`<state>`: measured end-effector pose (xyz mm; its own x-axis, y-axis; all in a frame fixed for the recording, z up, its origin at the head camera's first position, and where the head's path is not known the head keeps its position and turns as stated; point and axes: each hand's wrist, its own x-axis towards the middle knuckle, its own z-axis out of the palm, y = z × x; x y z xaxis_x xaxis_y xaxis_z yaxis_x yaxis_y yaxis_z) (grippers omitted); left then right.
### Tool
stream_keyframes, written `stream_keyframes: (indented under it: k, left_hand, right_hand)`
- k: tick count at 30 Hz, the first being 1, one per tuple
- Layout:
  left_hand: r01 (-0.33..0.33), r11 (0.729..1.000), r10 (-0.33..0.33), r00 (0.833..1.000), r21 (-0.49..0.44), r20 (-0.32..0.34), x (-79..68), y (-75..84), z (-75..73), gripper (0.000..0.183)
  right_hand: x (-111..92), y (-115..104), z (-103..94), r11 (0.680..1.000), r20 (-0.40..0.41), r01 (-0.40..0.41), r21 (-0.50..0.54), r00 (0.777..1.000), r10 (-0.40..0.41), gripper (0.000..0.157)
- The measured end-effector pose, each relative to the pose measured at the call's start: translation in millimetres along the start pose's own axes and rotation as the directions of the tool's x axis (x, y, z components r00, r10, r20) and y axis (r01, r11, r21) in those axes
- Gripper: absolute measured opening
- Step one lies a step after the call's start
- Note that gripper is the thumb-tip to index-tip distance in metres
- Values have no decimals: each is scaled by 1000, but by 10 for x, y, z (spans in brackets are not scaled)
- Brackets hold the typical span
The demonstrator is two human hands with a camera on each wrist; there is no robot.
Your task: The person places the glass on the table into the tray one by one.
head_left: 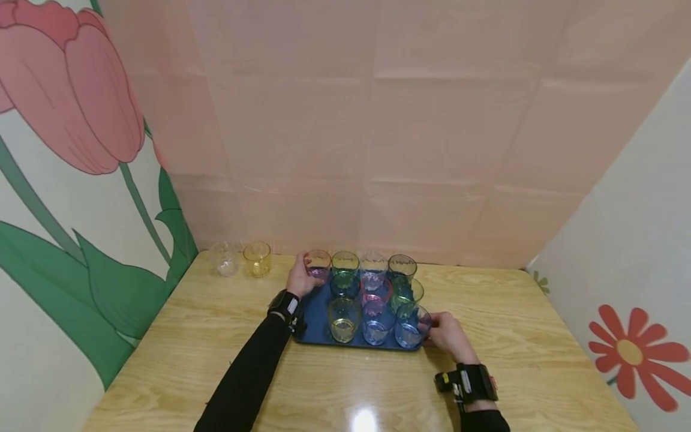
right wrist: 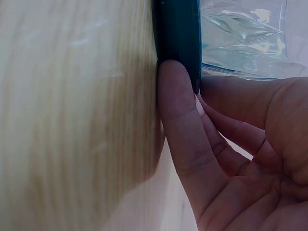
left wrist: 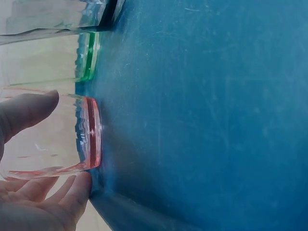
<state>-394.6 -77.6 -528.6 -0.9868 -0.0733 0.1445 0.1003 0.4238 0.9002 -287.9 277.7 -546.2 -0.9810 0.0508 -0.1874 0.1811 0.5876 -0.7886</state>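
A blue tray (head_left: pixel 315 336) lies at the middle of the wooden table and carries several coloured glasses. My left hand (head_left: pixel 301 279) grips the pink glass (head_left: pixel 317 264) at the tray's far left corner. In the left wrist view, the thumb (left wrist: pixel 29 111) and fingers (left wrist: pixel 72 195) curl round this pink glass (left wrist: pixel 91 134), which stands on the tray (left wrist: pixel 207 120). My right hand (head_left: pixel 445 333) is at the tray's near right corner, beside a blue glass (head_left: pixel 410 327). There a finger (right wrist: pixel 178 110) and the other fingers pinch the tray's rim (right wrist: pixel 175 29).
A clear glass (head_left: pixel 224 259) and a yellow glass (head_left: pixel 257 258) stand on the table (head_left: pixel 189 354) left of the tray, near the back wall. A green glass (left wrist: pixel 89 57) stands next to the pink one. Flower-patterned walls close in both sides.
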Motion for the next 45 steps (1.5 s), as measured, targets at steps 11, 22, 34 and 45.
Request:
stream_keyframes:
  k: [11,22,34,45]
  left_hand:
    - [-89,994,88,996,68,22,-61,-33,-118,91]
    - [-23,993,-12,957,-118,-289,-100,-2,-257,61]
    - [57,989,-125,809,-135,-575,-181,-16,-422,42]
    - [220,972,-221,756,-78,-616,-104,-136,-697,78]
  right_hand:
    - [37,-8,14,1000,12,-21,-7,1000,21,12]
    - [38,-22,29,1000,17,-9,-1,1000,9,11]
    - [5,43,-29,1000,9,4,15,1000,-4,16]
    - [11,16,-3,1000,2,15,9,1000,-15,10]
